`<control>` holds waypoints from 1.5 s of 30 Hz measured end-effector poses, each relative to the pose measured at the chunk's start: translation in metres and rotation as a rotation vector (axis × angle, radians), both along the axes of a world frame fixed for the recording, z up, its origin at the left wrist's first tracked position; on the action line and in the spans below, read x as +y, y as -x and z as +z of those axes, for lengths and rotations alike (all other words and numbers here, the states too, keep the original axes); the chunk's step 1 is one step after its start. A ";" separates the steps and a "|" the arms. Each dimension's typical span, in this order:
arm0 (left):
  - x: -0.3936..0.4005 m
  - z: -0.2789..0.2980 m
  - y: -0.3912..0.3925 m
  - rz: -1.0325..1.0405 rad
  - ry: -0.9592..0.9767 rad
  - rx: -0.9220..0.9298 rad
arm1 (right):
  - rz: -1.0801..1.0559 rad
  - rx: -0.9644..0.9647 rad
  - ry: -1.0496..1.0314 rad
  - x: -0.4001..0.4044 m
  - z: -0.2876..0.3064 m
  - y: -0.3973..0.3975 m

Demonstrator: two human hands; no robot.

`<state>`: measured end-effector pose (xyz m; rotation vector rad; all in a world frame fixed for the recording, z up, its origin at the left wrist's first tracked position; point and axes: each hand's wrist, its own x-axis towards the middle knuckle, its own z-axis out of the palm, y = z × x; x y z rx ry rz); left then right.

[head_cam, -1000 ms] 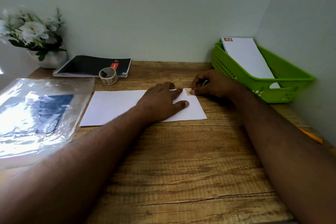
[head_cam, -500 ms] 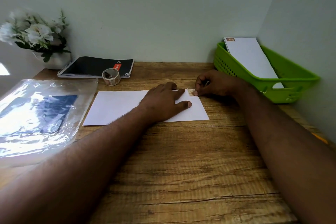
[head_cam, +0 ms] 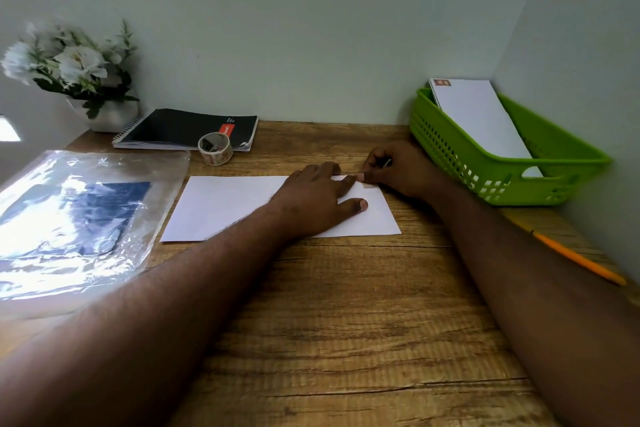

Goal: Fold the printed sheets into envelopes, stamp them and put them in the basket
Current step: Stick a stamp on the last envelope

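Observation:
A white envelope (head_cam: 225,208) lies flat on the wooden desk. My left hand (head_cam: 317,199) rests on its right half, fingers straight, pressing it down. A small brownish stamp (head_cam: 370,186) sits at the envelope's top right corner. My right hand (head_cam: 398,168) has its fingers curled, and its fingertips press the stamp's upper edge. At the right stands a green basket (head_cam: 568,163) with a stamped envelope (head_cam: 478,114) leaning inside it.
A roll of stamp tape (head_cam: 215,148) stands behind the envelope, in front of a black spiral notebook (head_cam: 187,128). A shiny plastic sleeve (head_cam: 69,218) with a dark sheet lies at the left. White flowers in a pot (head_cam: 69,69) stand far left. An orange pencil (head_cam: 578,262) lies near the right wall.
My left index finger has slid right to meet my right fingertips at the stamp. The view has shifted slightly.

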<state>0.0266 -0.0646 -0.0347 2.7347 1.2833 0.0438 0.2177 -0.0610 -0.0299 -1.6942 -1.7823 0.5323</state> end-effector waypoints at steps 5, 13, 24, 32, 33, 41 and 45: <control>0.000 -0.001 0.000 -0.007 -0.016 0.000 | -0.046 -0.042 -0.058 0.003 -0.006 0.001; 0.002 -0.004 0.001 -0.007 -0.019 -0.053 | 0.092 0.091 0.029 -0.015 0.007 -0.017; 0.001 -0.002 0.001 -0.003 -0.010 -0.013 | 0.212 -0.119 0.019 -0.012 0.016 -0.021; 0.002 -0.002 0.001 -0.001 0.003 -0.025 | 0.233 -0.424 0.032 -0.009 0.024 -0.011; 0.002 -0.002 0.002 0.000 0.005 -0.029 | 0.233 -0.435 0.025 -0.009 0.024 -0.010; 0.003 -0.002 0.002 0.008 0.008 -0.055 | 0.293 -0.432 0.043 -0.010 0.029 -0.012; 0.002 -0.002 0.002 0.010 0.011 -0.058 | 0.283 -0.467 0.054 -0.008 0.030 -0.011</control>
